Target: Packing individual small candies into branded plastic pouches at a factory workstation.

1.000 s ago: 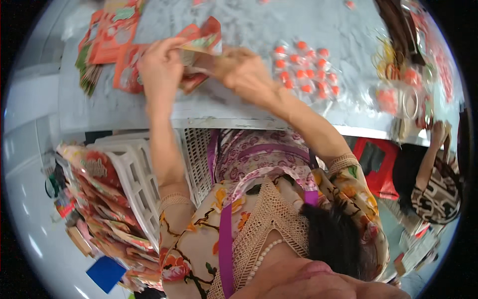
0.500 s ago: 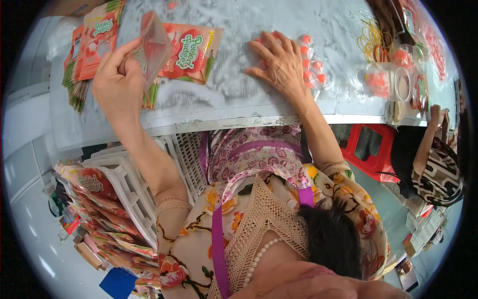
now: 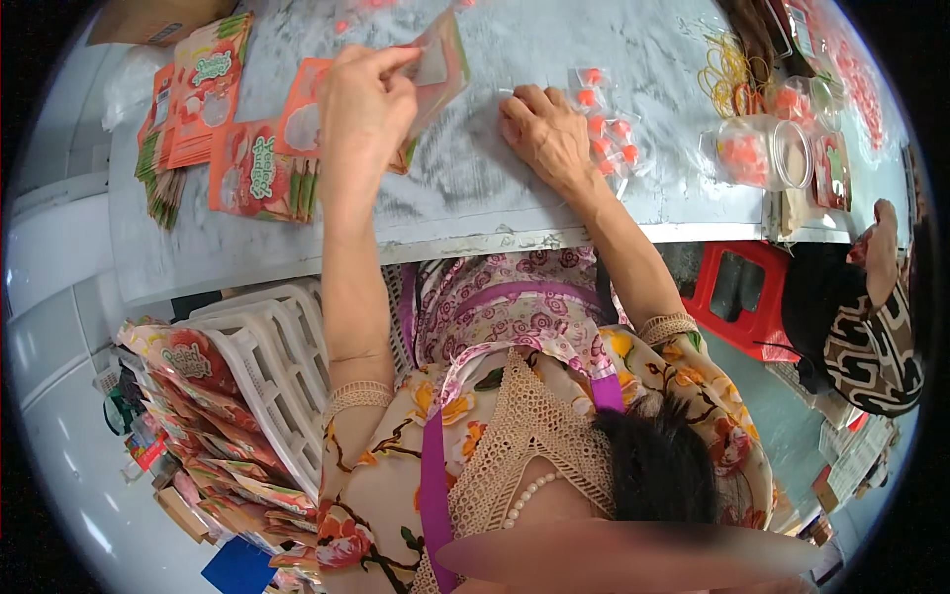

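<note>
My left hand pinches a red-and-green printed pouch by its side and holds it tilted above the table. Beneath that wrist another pouch lies partly covered, and a small stack of pouches is just to its left. On the tabletop my right hand is curled with its fingers drawn together around wrapped candies; they are mostly hidden, with a bit of clear wrapper and red showing at the fingertips. Several wrapped red-and-white candies lie right beside it.
Bundled pouches lie at the far left, near a cardboard box. On the right are a clear jar of candies and yellow rubber bands. A red stool, another person's arm and white crates flank me.
My left hand has moved right and away from me with the pouch, leaving the pouch stack uncovered. My right hand has gone from spread fingers to curled ones, drawn slightly nearer.
</note>
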Action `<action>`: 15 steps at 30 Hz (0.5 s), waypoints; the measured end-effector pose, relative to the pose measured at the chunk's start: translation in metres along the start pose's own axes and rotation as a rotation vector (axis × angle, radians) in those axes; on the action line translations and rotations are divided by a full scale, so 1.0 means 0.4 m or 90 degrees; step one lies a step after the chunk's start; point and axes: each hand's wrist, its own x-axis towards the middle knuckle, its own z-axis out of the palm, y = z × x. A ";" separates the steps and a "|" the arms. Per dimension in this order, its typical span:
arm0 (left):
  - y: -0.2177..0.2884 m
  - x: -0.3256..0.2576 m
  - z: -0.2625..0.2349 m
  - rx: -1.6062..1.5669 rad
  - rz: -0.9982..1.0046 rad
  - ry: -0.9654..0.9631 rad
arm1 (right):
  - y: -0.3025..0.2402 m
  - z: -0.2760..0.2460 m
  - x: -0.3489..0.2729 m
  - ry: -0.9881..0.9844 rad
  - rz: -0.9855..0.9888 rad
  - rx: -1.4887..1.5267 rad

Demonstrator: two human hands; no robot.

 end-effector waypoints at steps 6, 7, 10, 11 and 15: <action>0.020 0.003 0.062 -0.052 -0.022 -0.054 | 0.013 -0.031 0.021 0.161 0.093 0.253; 0.025 0.006 0.067 -0.058 -0.043 -0.078 | 0.016 -0.038 0.030 0.198 0.184 0.374; 0.021 0.005 0.105 -0.065 -0.028 -0.077 | 0.017 -0.070 0.072 0.275 0.356 0.789; 0.019 0.004 0.116 -0.065 -0.027 -0.076 | 0.001 -0.119 0.098 0.273 0.465 0.864; 0.044 0.007 0.148 -0.100 -0.024 -0.091 | -0.004 -0.146 0.152 0.395 0.551 1.047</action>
